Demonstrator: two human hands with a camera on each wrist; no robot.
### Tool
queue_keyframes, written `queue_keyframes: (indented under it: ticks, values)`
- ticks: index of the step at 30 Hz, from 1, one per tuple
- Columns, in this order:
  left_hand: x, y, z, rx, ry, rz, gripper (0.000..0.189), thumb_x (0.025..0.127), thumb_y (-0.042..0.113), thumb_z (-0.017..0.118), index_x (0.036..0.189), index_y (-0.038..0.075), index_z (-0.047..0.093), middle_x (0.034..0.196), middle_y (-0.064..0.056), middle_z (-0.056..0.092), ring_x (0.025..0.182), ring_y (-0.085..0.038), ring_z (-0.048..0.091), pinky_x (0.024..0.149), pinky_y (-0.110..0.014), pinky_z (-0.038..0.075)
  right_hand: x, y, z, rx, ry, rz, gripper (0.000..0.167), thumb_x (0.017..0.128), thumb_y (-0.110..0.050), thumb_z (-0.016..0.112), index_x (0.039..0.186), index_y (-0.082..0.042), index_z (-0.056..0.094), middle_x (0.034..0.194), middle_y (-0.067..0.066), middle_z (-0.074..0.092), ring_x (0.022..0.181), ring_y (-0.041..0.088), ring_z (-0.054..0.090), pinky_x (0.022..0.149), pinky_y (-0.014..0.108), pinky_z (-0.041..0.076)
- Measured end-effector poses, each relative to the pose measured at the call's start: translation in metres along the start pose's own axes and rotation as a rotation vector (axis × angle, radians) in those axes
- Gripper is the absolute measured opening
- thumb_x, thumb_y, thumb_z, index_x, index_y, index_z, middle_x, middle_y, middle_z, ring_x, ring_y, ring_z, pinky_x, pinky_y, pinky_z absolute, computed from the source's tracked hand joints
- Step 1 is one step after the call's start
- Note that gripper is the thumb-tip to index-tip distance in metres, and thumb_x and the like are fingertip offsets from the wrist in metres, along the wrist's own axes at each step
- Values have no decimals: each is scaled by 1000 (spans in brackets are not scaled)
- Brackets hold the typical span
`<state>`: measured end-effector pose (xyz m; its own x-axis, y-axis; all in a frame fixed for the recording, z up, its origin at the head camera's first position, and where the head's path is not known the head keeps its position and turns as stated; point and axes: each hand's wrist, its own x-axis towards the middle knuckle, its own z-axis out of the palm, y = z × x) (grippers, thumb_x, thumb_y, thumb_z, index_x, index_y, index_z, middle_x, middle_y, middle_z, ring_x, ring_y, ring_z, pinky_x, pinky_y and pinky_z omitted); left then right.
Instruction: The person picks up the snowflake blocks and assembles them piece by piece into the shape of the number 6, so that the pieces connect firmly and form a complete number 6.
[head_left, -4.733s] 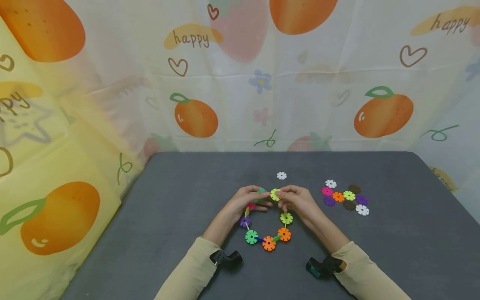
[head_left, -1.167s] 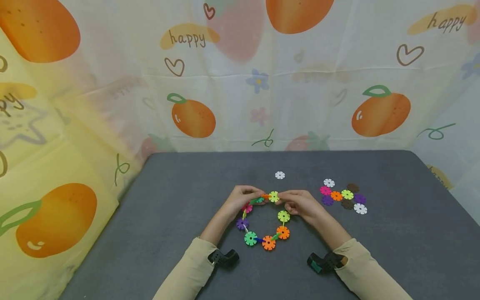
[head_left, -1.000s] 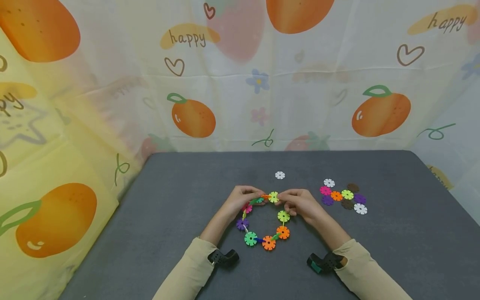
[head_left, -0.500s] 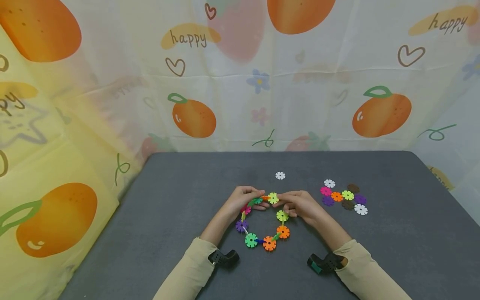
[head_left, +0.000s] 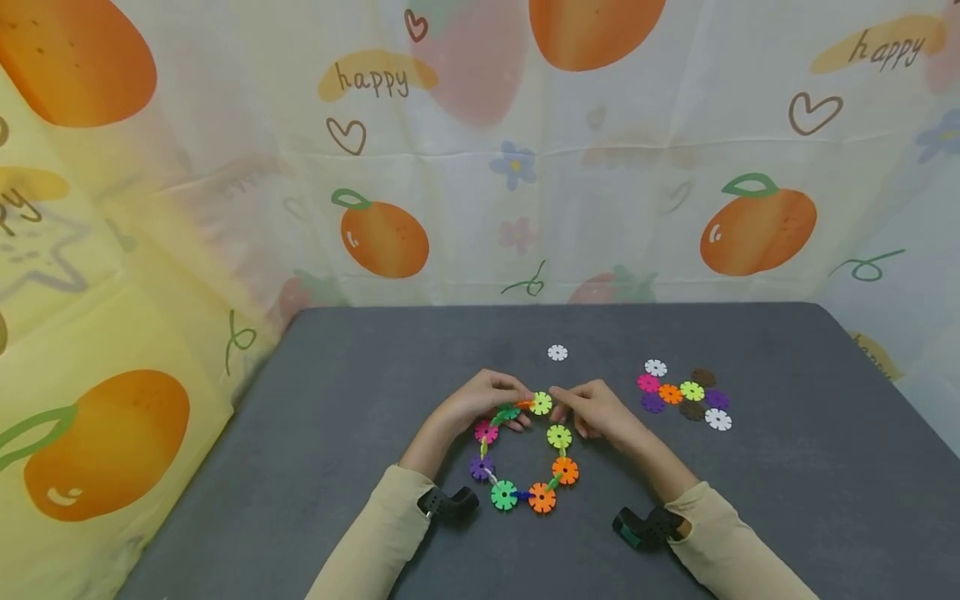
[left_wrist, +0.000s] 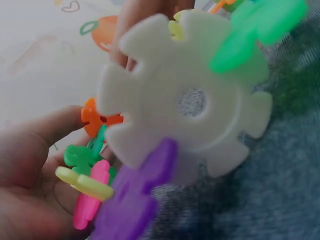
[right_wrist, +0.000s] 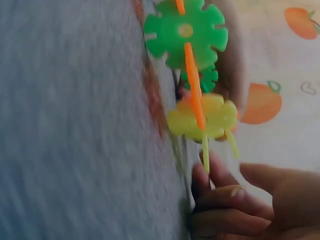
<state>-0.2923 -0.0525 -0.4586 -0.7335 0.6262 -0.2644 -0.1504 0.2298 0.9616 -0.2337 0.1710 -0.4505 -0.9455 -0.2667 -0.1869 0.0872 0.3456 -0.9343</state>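
A chain of slotted, flower-shaped plastic discs in many colours curves into a ring between the hands, including a purple disc (head_left: 482, 467), a green disc (head_left: 504, 495) and an orange disc (head_left: 566, 471). My left hand (head_left: 482, 400) pinches a small orange disc (left_wrist: 95, 118) at the far side of the ring. Joined to it is a yellow-green disc (head_left: 541, 403). Beside that disc my right hand (head_left: 597, 410) has its thumb and index finger apart, the other fingers loosely bent. A white disc (left_wrist: 187, 95), linked to purple and green ones, fills the left wrist view.
A loose white disc (head_left: 557, 353) lies on the dark grey table (head_left: 390, 358) beyond the hands. To the right is a flat group of several discs, with an orange one (head_left: 671, 393) near its middle. A fruit-print curtain (head_left: 450, 208) hangs behind the table.
The orange disc now shows between the green and yellow-green ones. My right fingers have come off the yellow-green disc. The ring has shifted slightly towards me.
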Motion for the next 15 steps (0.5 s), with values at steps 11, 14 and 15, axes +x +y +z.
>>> queue_keyframes:
  ticks: [11, 14, 15]
  values:
    - [4, -2, 2, -7, 24, 3, 29, 100, 17, 56, 117, -5, 67, 112, -19, 68, 70, -14, 72, 69, -34, 63, 22, 8, -12, -247, 373, -167, 17, 90, -15, 69, 96, 0, 75, 84, 16, 71, 61, 9, 55, 54, 21, 46]
    - [5, -4, 2, -12, 33, 1, 29, 100, 17, 56, 116, -5, 67, 111, -18, 68, 69, -13, 71, 68, -32, 63, 36, 11, -14, -329, 478, -216, 19, 86, -12, 73, 100, 1, 74, 91, 18, 70, 70, 13, 56, 62, 22, 44]
    - [5, -5, 2, -13, 36, -2, 29, 99, 17, 57, 116, -4, 67, 111, -17, 68, 69, -13, 71, 68, -32, 63, 40, 12, -14, -344, 494, -224, 20, 86, -12, 74, 101, 1, 74, 92, 18, 68, 72, 16, 56, 63, 23, 44]
